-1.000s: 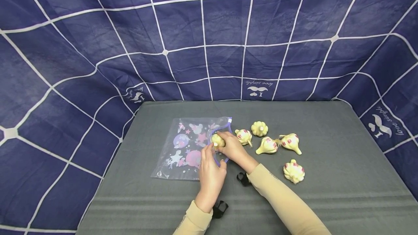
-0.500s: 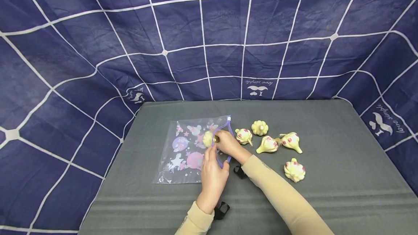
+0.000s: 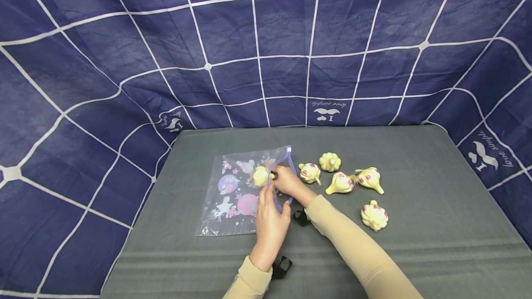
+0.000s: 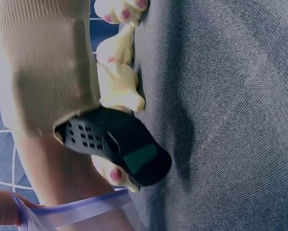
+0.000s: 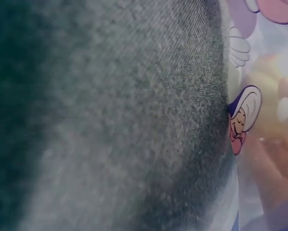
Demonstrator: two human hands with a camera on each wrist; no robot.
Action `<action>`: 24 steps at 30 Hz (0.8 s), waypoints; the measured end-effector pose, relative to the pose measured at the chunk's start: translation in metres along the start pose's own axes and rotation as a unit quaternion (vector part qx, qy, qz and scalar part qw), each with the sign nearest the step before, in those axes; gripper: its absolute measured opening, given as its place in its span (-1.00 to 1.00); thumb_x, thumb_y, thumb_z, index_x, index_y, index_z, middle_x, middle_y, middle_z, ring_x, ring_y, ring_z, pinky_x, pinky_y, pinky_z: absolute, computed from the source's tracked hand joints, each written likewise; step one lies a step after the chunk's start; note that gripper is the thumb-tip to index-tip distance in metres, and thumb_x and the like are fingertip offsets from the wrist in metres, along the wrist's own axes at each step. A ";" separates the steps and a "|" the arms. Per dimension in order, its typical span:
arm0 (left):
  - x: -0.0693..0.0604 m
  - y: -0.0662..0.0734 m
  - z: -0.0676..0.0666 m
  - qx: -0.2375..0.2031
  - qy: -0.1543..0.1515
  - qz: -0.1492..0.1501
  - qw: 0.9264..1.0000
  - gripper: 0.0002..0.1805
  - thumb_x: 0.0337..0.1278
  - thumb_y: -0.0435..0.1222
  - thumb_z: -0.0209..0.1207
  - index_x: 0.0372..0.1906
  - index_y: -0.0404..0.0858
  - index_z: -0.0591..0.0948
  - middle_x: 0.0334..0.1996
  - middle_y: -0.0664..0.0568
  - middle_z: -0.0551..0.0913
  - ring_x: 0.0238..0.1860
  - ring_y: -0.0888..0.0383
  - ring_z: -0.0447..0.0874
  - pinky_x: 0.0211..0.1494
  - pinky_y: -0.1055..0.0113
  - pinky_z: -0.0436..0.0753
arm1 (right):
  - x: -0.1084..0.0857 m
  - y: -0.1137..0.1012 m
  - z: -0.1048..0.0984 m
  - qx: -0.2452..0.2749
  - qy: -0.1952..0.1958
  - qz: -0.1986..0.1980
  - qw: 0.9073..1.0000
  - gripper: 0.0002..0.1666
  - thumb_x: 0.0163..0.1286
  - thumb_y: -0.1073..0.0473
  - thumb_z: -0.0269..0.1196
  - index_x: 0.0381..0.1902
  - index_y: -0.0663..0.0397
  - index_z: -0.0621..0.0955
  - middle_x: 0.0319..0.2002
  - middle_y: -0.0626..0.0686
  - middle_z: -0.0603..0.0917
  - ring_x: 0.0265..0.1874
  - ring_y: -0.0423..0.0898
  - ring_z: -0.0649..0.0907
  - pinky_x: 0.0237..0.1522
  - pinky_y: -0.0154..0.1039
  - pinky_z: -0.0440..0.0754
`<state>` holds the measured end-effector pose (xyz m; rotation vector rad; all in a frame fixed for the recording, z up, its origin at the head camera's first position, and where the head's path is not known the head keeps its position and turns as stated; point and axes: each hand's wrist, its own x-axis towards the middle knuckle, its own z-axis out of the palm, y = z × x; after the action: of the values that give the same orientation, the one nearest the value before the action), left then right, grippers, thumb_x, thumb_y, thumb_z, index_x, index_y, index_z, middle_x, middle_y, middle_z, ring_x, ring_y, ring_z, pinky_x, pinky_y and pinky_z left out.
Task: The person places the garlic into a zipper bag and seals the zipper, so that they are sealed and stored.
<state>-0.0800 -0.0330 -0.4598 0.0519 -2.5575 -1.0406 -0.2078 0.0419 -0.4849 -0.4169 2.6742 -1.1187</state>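
Note:
A clear zip bag (image 3: 227, 184) printed with pink and purple figures lies flat, its purple-edged mouth facing right. My left hand (image 3: 271, 220) holds the near part of that mouth, thumb and fingers spread along the edge. Through the opening reaches my right hand (image 3: 287, 182), gripping a pale garlic bulb (image 3: 260, 176) that is inside the bag. In the right wrist view the bulb (image 5: 267, 94) shows hazily through the printed plastic, with fingers (image 5: 274, 168) against it. The left wrist view shows the purple edge (image 4: 81, 208) beside fingers of a hand.
Several more garlic bulbs lie right of the bag: one with red marks (image 3: 309, 173), a plain one (image 3: 330, 162), two end to end (image 3: 341, 182), and one nearer (image 3: 374, 216). A blue gridded cloth (image 3: 287, 77) hangs behind the grey table (image 3: 415, 160).
The garlic bulb has moved left from the bag's mouth to further inside. My right hand has moved left with it, and my left hand has stayed at the edge.

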 end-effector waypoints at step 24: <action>0.005 -0.009 -0.004 -0.075 -0.018 -0.058 0.995 -0.40 -0.04 -0.49 0.23 0.23 -0.48 0.45 0.12 -0.23 0.50 -0.14 0.00 0.73 -0.18 0.08 0.65 | -0.085 0.004 -0.068 0.204 0.061 -0.016 0.977 -0.44 0.24 0.32 0.35 0.19 0.40 0.54 0.19 0.34 0.58 0.16 0.27 0.60 0.18 -0.03 0.58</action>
<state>-0.0839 -0.0429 -0.4612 0.1443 -2.5256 -1.2850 -0.1492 0.1180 -0.4341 -0.3246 2.4459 -1.7042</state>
